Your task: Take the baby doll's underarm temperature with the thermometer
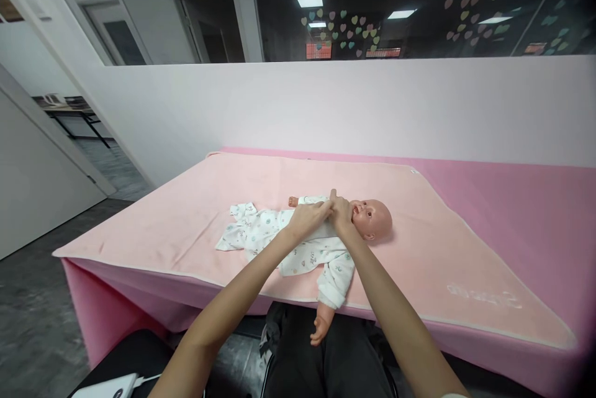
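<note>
Head view. A baby doll (321,233) lies on its back on a pink blanket (195,212) spread over a table (535,199) with a deeper pink cover. The doll's bare head (375,218) points to the right and its legs point to the left. It wears a white printed sleepsuit (261,230), whose empty leg ends lie flat on the blanket. One sleeved arm of the doll reaches past the near edge of the table, so that its small hand (320,326) hangs over the person's lap. The other small hand shows at the far side of the body.

Both of the person's bare forearms reach in from the lower edge of the frame and meet at the doll's chest, just below its chin. The left hand (310,217) rests on the upper front of the sleepsuit, its fingers curled and pinched on the cloth at the neckline. The right hand (342,212) lies beside the doll's neck, touching the left hand; its fingers are likewise closed on the collar edge, with one finger raised. How much cloth each hand grips cannot be told, since the hands overlap.

Surroundings. A plain white wall (326,106) stands behind the table, and above it a dark window (419,7) bears pastel heart stickers and reflects ceiling lights. A doorway (214,25) is seen at upper left. A white device with a cable (114,385) lies at the lower left corner, near the left elbow.
</note>
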Available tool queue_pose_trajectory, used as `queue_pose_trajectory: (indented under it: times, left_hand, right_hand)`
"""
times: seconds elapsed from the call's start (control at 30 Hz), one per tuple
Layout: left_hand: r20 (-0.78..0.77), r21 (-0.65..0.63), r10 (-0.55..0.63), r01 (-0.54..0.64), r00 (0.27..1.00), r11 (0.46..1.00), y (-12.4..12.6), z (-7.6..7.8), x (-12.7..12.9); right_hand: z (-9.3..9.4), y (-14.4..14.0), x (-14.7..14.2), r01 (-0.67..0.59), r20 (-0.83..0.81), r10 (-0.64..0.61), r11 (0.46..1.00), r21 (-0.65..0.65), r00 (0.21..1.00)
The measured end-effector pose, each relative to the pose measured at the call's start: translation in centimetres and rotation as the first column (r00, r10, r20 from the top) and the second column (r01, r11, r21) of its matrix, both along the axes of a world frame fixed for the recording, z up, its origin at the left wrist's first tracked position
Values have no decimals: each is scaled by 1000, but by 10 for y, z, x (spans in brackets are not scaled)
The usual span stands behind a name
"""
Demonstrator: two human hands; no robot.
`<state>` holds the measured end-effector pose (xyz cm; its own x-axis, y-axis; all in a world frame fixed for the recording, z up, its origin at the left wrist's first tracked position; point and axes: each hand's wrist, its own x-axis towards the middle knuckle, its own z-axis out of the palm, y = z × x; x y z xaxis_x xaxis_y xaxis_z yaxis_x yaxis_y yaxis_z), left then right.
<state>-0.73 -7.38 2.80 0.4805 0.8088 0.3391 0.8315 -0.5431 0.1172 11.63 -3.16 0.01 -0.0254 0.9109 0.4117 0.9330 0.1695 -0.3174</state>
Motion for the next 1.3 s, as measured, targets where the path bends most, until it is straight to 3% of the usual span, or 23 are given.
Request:
queue_pose_trajectory:
  times: [0.07, 0.13, 0.2, 0.27, 0.33, 0.37, 0.47, 0.53, 0.6, 0.67, 0.73, 0.83, 0.9, 1.03, 1.17, 1.3]
  left_hand:
    - [11, 4, 9, -9, 1000, 1000, -4, -7, -10]
    - [-2, -10, 94, -94, 996, 996, -5, -8, -25]
    - [-18, -41, 187, -188, 982, 981, -5, -4, -43]
    - [-19, -51, 208, -209, 978, 977, -7, 5, -59]
    - [-36, -108, 171, -174, 985, 979, -11, 18, -70]
    - [-54, -195, 132, -140, 990, 971, -13, 25, -74]
    - [-2, -525, -20, 16, 1000, 851, -9, 40, -74]
    - [146, -571, -61, 134, 987, 810, 5, 40, -64]
    - [278, -429, -17, 140, 960, 892, 26, 29, -49]
    - [309, -229, 133, -62, 942, 972, 51, 9, -31]
    - [259, -100, 240, -221, 935, 970, 71, -17, -16]
    - [167, -149, 281, -258, 945, 955, 89, -48, -5]
    - [143, -190, 278, -249, 950, 950, 93, -57, -7]
    - [134, -254, 277, -237, 951, 938, 89, -55, -16]
    - [111, -275, 300, -260, 948, 926, 82, -49, -16]
    - [20, -249, 355, -339, 935, 907, 81, -49, -12]
  right_hand:
    - [1, -2, 4, 17, 41, -16, 1000, -12, 999]
    - [3, -9, 13, 14, 115, -17, 1000, 28, 993]
    - [2, -21, 24, -37, 192, 13, 992, 120, 981]
    - [-2, -34, 34, -117, 240, 62, 968, 222, 969]
    - [-9, -48, 42, -198, 269, 119, 937, 289, 956]
    - [-13, -53, 44, -227, 277, 140, 923, 311, 951]
    - [-20, -63, 52, -253, 254, 168, 902, 349, 952]
    - [-21, -63, 58, -232, 200, 168, 903, 361, 965]
    - [-19, -56, 66, -188, 125, 152, 907, 377, 980]
    - [-16, -46, 77, -96, 27, 93, 914, 395, 995]
    - [-15, -35, 90, 7, -70, 22, 924, 382, 997]
    - [-18, -23, 110, 75, -209, -12, 953, 294, 978]
    - [-24, -17, 121, 77, -372, 7, 975, 210, 928]
    - [-38, -11, 136, 66, -724, 13, 995, 81, 690]
    - [-44, -8, 142, 26, -845, 38, 998, 61, 533]
    - [-47, -5, 146, 39, -946, 10, 999, 24, 325]
